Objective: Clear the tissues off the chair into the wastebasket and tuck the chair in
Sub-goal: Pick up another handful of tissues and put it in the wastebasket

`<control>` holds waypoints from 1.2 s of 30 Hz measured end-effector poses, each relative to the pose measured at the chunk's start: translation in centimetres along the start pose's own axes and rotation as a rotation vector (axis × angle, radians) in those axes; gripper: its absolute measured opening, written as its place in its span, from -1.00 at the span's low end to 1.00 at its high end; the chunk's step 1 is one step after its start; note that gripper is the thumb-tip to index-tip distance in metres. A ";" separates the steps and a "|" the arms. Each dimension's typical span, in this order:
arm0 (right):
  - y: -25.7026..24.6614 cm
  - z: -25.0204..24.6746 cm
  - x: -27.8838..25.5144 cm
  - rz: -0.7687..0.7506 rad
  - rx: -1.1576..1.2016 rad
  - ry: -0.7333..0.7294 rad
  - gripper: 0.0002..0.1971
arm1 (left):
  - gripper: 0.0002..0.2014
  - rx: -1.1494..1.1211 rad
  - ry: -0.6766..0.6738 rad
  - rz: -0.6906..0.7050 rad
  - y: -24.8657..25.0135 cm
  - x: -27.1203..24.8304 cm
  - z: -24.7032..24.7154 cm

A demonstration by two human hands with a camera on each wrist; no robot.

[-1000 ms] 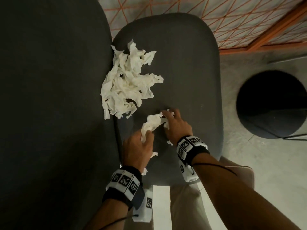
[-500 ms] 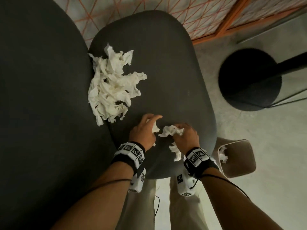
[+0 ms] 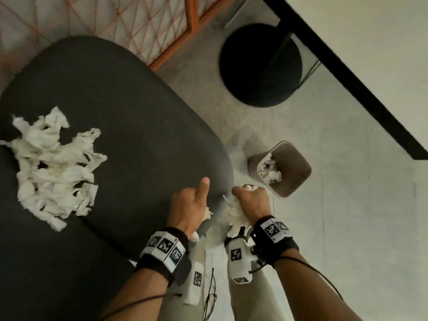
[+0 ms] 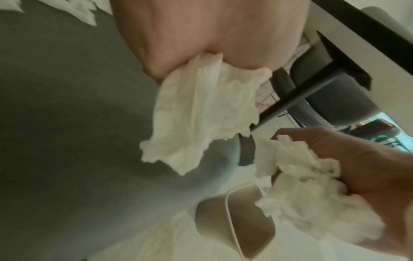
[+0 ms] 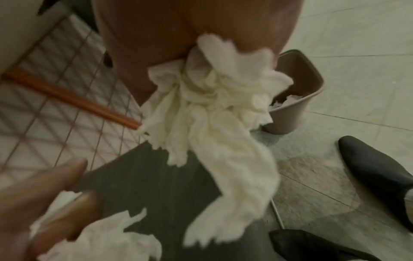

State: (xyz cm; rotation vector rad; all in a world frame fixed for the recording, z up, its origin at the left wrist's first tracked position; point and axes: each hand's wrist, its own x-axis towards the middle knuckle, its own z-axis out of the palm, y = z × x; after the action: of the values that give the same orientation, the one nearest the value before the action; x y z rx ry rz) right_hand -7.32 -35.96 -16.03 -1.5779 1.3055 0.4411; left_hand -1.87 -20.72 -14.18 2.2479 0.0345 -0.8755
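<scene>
A heap of crumpled white tissues [image 3: 54, 167] lies on the left of the dark grey chair seat [image 3: 129, 117]. My left hand [image 3: 192, 205] sits at the seat's front right edge, index finger stretched out, gripping a white tissue [image 4: 205, 109] in its palm. My right hand [image 3: 251, 201] is just past the seat edge, fist closed round a bunch of tissues [image 5: 214, 113] that hangs down. The taupe wastebasket [image 3: 298, 172] stands on the floor right of the chair, close beyond the right hand, with tissues [image 3: 269, 170] inside.
A round black pedestal base [image 3: 260, 66] and a black-edged white tabletop [image 3: 370, 66] stand at the upper right. An orange-framed wire grid panel [image 3: 139, 24] lies behind the chair. My dark shoes [image 5: 375, 169] are on the pale floor below.
Both hands drew back from mid-seat to its front right edge carrying tissues. The view swung right, bringing the wastebasket fully into sight.
</scene>
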 end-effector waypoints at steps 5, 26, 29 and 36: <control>4.9 -5.7 2.1 0.028 0.200 0.093 -0.88 | -0.59 -0.054 -0.178 0.101 3.1 -0.5 6.5; 16.3 -15.1 20.5 0.042 0.698 0.179 -0.70 | -0.61 0.342 -0.525 0.331 9.6 10.6 30.5; 17.1 -14.8 23.5 -0.021 0.641 0.189 -0.67 | -0.57 0.338 -0.453 0.474 9.0 12.9 32.6; 18.8 -12.8 28.1 -0.151 0.292 0.080 -0.42 | -0.43 0.547 -0.390 0.566 5.7 18.0 36.1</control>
State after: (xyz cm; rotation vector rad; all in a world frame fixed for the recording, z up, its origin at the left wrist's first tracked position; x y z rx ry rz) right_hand -18.00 -59.94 -40.85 -1.4452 1.2372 0.0886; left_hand -7.46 -51.63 -40.17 2.3126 -1.0792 -1.0617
